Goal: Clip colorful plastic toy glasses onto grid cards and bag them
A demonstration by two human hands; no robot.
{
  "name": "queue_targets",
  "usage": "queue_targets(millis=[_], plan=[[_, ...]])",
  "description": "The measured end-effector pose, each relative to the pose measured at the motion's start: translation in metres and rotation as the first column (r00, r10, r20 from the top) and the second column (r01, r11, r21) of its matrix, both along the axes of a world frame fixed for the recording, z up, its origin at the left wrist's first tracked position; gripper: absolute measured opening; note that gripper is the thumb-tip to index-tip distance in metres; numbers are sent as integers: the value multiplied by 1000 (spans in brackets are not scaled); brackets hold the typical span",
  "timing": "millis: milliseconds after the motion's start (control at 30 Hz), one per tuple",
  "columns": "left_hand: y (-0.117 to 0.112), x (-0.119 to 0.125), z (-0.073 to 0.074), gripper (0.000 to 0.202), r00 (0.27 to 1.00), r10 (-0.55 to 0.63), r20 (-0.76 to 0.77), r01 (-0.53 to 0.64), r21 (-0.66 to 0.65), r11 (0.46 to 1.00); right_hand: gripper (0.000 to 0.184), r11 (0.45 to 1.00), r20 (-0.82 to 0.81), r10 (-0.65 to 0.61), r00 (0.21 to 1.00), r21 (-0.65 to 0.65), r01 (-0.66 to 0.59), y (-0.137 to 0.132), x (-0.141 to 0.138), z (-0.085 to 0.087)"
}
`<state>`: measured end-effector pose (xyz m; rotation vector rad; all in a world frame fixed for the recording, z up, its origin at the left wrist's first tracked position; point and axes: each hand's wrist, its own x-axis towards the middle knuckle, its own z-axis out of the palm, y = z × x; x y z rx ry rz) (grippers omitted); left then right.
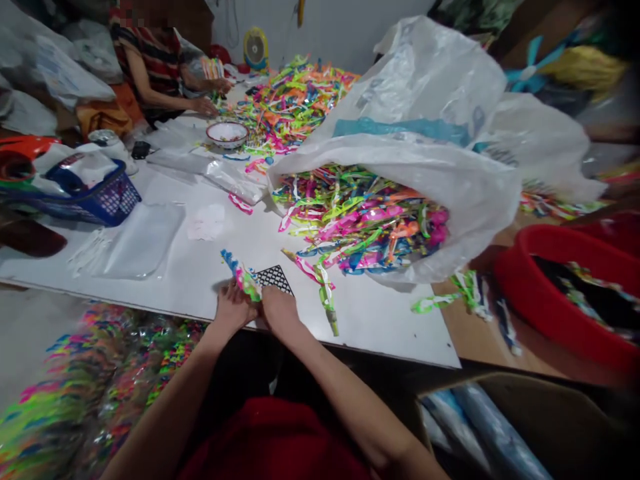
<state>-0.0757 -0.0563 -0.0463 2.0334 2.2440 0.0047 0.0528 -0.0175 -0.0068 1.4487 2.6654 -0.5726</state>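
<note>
At the table's front edge my left hand (234,308) is closed around the lower part of a small bundle of bright plastic pieces (245,281). The bundle is blue, white, pink and green, and its blue end points up and left. Close beside it, my right hand (280,311) is closed with its fingers curled at the bundle's green end; what they pinch is hidden. A black-and-white patterned card (275,278) lies just beyond my right hand, partly covered by it. Loose pink and green strips (320,280) lie to the right.
A big clear bag (480,193) spills colourful pieces (370,213) onto the white table (400,313). Clear plastic sleeves (145,240) and a blue basket (110,197) are at left. Beyond are a bowl (227,135) and a person (155,67) handling pieces. A red tub (520,293) stands right.
</note>
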Motion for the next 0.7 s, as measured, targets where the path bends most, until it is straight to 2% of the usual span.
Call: queue_targets(millis=[100,200,267,333,367,433,533,633,700], plan=[[4,-2,5,33,1000,-4,-17,3,-40,999,24,1000,-22,26,999,-14,-26,3,-2,2],[4,-2,6,50,999,-35,-10,35,-18,999,21,997,-168,36,985,-61,-47,4,35,3],[2,-1,5,61,999,-50,-17,50,-21,999,30,993,-218,-115,969,-22,112,0,75,2],[1,0,5,63,999,-43,-27,42,-41,998,44,935,-167,-347,923,12,354,-3,114,0],[0,0,5,63,999,-35,-29,33,-50,998,49,901,-127,-430,894,3,433,-5,129,-2],[1,0,8,65,999,-30,-15,29,-63,998,47,871,-93,-490,867,-79,484,-5,145,-6],[2,-1,13,76,999,-42,25,44,-99,994,35,898,-294,-438,849,-182,401,-4,131,-4],[2,-3,11,82,999,-46,16,48,-119,992,33,949,-558,-316,768,-191,252,-5,92,1],[1,-5,5,81,1000,-31,2,31,-106,994,25,973,-621,-218,753,-199,118,-8,68,-1]])
